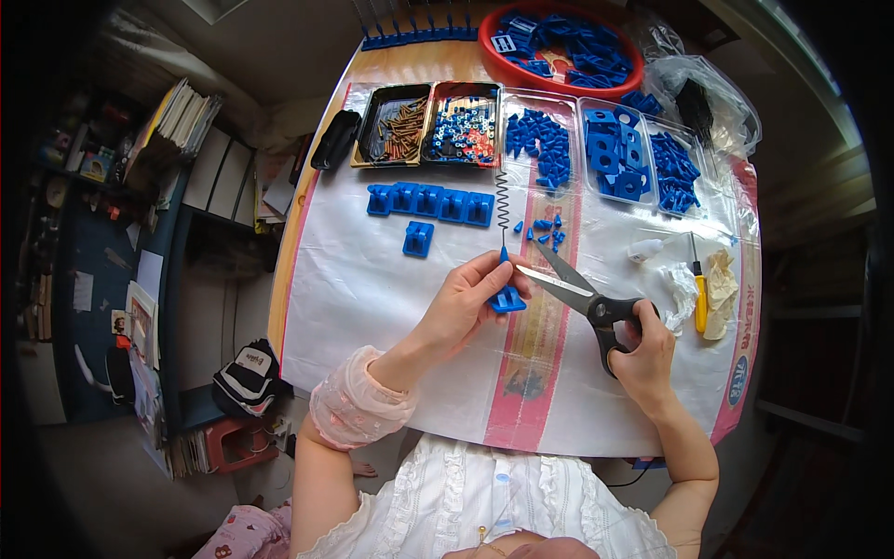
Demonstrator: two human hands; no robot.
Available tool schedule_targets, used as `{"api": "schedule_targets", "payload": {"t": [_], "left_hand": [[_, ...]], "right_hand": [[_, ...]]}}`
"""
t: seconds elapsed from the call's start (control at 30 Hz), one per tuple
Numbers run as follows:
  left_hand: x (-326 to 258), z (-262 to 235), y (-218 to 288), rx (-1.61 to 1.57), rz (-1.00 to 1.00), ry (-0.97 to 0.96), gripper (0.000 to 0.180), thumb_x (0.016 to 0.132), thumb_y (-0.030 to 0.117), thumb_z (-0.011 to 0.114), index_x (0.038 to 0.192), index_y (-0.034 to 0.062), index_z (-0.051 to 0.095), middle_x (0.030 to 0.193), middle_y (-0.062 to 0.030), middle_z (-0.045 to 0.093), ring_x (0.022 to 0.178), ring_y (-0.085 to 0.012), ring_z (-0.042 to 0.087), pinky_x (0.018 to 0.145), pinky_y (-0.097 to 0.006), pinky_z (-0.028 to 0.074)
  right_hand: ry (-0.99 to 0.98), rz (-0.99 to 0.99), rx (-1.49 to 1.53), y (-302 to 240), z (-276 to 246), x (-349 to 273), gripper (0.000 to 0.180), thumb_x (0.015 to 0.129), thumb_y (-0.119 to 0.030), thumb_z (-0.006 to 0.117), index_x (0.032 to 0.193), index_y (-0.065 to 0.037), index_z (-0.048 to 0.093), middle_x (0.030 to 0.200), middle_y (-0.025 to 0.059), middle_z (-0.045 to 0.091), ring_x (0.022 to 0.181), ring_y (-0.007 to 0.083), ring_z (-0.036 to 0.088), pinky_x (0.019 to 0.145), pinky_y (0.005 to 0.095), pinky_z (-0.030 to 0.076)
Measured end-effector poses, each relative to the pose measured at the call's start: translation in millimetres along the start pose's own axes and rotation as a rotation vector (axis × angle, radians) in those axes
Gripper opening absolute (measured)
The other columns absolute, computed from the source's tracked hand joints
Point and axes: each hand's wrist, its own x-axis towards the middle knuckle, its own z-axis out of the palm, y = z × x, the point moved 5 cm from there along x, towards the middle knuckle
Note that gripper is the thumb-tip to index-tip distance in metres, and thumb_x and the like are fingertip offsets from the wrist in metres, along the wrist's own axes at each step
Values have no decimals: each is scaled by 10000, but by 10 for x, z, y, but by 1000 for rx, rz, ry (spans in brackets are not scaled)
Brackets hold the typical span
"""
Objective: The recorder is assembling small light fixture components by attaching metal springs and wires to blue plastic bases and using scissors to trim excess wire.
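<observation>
My left hand (470,291) pinches a small blue plastic piece (507,300) with a square base; a blue cone tip (504,253) shows above my fingers. From that tip a thin dark coil spring (503,200) stands upright. In my right hand (644,359) are black-handled scissors (597,306), fingers in the loops. Their blades are parted and point left, with one blade close beside my left fingertips; I cannot tell if it touches the piece. Several loose blue cones (549,230) lie just beyond the blades. A row of blue square-based pieces (430,202) and a single one (417,239) sit farther left.
Along the back stand a tray of brass-coloured screws (400,130), a tray of small nuts (461,126), and clear boxes of blue parts (540,140). Behind them is a red basin (636,70). A yellow-handled screwdriver (700,298), crumpled paper (721,293) and a small white bottle (644,250) lie right.
</observation>
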Motion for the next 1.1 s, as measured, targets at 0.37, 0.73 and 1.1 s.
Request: {"api": "schedule_targets", "payload": {"t": [0.37,0.73,1.1], "left_hand": [[-18,0,-40,186,118,-109,294,1017,144,525,1276,7,555,924,-19,611,881,-61,576,768,-229,494],[-51,63,-20,385,185,-67,266,1053,192,501,1214,3,594,923,-8,606,845,-63,567,770,-228,490],[-67,87,14,429,178,-31,316,1049,211,514,1264,-7,596,889,-11,624,849,-74,582,789,-243,488]], "right_hand": [[-11,-27,-46,-26,-2,14,382,578,5,712,903,-23,514,702,125,557,616,310,586,573,385,458],[-16,-66,-64,-90,-2,13,381,575,6,724,892,-17,514,712,142,566,639,343,599,575,411,464],[-8,-94,-69,-88,-1,19,375,577,14,717,890,-17,513,704,136,558,627,341,592,566,407,462]]}}
